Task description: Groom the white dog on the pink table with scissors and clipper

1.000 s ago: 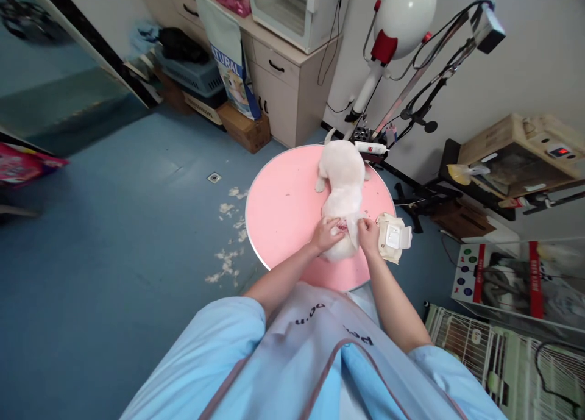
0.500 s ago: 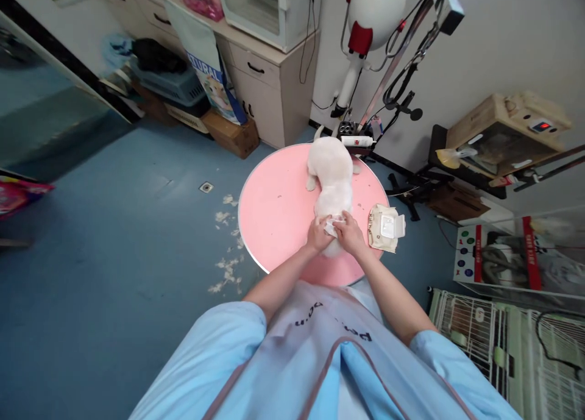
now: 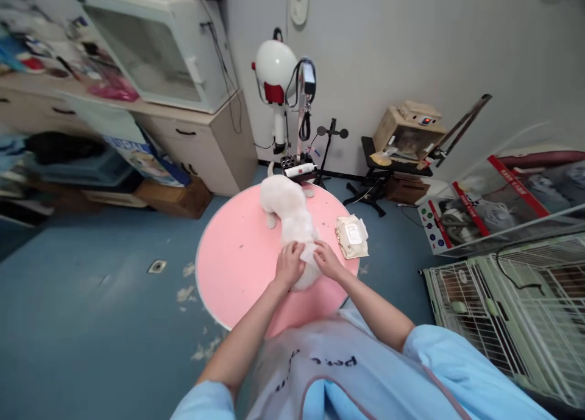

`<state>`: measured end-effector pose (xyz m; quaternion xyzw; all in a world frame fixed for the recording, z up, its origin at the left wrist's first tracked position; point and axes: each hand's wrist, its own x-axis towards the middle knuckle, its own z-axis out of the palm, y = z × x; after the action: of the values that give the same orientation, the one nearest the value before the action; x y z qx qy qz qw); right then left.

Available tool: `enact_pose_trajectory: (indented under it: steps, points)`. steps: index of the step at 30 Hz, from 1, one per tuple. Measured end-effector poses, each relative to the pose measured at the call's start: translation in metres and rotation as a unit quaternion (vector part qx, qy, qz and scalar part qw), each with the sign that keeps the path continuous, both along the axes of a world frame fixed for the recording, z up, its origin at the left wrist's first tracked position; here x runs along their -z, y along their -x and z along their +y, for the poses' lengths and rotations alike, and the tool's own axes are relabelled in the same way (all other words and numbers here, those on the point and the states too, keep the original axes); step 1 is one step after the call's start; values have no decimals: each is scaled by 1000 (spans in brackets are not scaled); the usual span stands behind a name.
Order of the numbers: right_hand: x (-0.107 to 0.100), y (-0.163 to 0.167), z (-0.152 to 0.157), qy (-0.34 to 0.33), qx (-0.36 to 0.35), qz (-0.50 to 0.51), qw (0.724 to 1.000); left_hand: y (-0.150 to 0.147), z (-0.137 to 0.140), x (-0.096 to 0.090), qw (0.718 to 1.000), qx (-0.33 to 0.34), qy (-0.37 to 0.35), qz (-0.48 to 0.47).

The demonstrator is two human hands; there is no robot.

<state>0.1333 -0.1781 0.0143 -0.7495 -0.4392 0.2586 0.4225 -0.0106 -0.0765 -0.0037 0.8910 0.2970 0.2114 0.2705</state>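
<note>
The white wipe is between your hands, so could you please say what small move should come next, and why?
I'd suggest gently pressing the white wipe onto the white animal with the right hand, since it lies between that and the left hand, over the animal's near end.

"What's on the pink table [image 3: 228, 255]?"
"A white animal [image 3: 287, 203] and a soft pack [image 3: 351, 236]."
"Over the animal?"
"A white sheet [image 3: 309, 253], pinched by the right hand [image 3: 327, 261]; the left hand [image 3: 289, 265] touches it too, though its grip is unclear."
</note>
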Motion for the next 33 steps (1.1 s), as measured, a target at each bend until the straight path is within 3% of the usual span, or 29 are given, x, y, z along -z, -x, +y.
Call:
enact_pose_trajectory:
  steps: [3, 7, 12, 16, 18, 20, 22, 23, 26, 33]
  points:
    - [6, -4, -23, 7, 81, 177, 981, -2, 2, 1, 999, 43, -2, -3]
    - [25, -4, -38, 26, 108, 261, 959, -4, 20, 20, 991, -88, 88, -49]
    - [39, -7, -12, 37, 106, 354, 929, 6, 65, 28, 932, -234, 274, -47]
    - [34, -5, 6, 62, 45, 424, 903, 22, 82, 10, 924, -304, 225, -50]
    - [29, -2, 7, 67, 30, 441, 895, 25, 73, 0, 953, -252, 157, -67]
    - [22, 0, 5, 62, 31, 450, 890, 22, 54, -7, 996, -62, 47, -38]
    - [14, 0, 5, 50, 41, 456, 888, 16, 35, -11, 992, 100, -68, 37]
    - [10, -1, 7, 43, 45, 460, 886, 13, 29, -13, 982, 133, -110, 73]
    - [-2, -2, 17, 23, 48, 473, 879, 7, 24, -20, 974, 109, -155, 121]
    - [-22, 7, 50, -25, 44, 495, 868, -1, 51, -32, 994, 16, -60, 95]
